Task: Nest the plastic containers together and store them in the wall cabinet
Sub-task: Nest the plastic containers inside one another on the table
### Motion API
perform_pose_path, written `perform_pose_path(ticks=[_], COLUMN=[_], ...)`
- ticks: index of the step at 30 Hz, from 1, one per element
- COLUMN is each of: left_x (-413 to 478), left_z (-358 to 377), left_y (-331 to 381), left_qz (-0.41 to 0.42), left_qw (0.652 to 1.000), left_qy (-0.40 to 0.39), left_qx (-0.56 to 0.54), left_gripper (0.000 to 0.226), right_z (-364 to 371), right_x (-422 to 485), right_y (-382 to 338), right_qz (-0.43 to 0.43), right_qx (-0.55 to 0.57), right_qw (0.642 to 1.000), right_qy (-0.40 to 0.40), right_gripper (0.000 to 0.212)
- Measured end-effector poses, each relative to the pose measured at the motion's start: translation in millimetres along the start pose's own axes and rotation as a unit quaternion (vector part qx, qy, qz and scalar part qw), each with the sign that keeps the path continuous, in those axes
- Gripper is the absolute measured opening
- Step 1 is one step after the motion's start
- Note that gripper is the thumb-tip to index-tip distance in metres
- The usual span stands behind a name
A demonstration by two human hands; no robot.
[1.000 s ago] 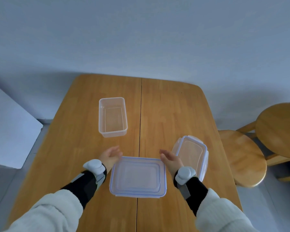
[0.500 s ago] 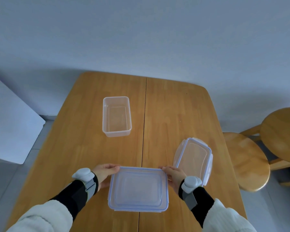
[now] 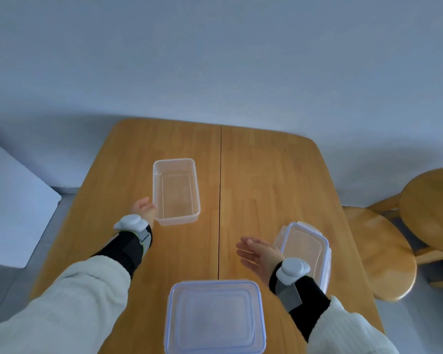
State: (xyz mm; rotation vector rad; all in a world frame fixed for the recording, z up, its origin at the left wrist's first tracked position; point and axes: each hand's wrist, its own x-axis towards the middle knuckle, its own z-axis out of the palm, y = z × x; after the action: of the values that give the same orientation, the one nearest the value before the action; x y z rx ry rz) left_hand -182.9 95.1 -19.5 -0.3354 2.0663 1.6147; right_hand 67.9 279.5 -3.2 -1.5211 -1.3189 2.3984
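Honey-brown wooden counter (image 3: 266, 190); clear far container (image 3: 175, 191); blue-rimmed near lid (image 3: 215, 318); cream sleeves (image 3: 69, 310); black wrist straps (image 3: 125, 249).

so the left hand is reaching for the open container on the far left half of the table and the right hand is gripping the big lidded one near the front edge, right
Not quite. The head view shows the right hand open and empty, apart from the big lidded container. The left hand is indeed at the open container on the left half of the table.
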Motion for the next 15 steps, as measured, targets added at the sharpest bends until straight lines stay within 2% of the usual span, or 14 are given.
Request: perform_pose_path(ticks=[3, 4, 6, 10, 13, 15], left_x=[14.3, 16.8, 13.5, -19.2, -65.5, -85.4], left_z=[12.0, 15.0, 21.5, 38.5, 57.7, 66.3], left_y=[2.7, 3.0, 1.8, -15.6, -30.2, -32.6], left_qz=[-0.009, -0.021, -0.063, -0.141, -0.211, -0.222], left_qw=[0.997, 0.996, 0.995, 0.987, 0.963, 0.959], left_qy=[0.0, 0.003, -0.01, -0.071, -0.155, -0.172], left_qx=[0.077, 0.088, 0.07, 0.021, -0.057, -0.023], left_gripper=[0.048, 0.04, 0.019, 0.034, 0.029, 0.023], right_z=[1.2, 1.6, 1.5, 13.5, 32.2, 41.4], right_x=[0.8, 0.6, 0.7, 4.5, 8.3, 11.5], right_y=[3.6, 3.5, 1.0, -5.1, -7.9, -10.0], right_qz=[0.015, 0.017, 0.021, 0.028, 0.02, 0.016], right_qx=[0.005, 0.006, 0.008, -0.006, -0.068, -0.114], right_qw=[1.0, 1.0, 1.0, 0.999, 0.997, 0.991], right_qy=[0.002, 0.005, 0.012, 0.024, 0.043, 0.064], right_gripper=[0.024, 0.024, 0.024, 0.026, 0.029, 0.034])
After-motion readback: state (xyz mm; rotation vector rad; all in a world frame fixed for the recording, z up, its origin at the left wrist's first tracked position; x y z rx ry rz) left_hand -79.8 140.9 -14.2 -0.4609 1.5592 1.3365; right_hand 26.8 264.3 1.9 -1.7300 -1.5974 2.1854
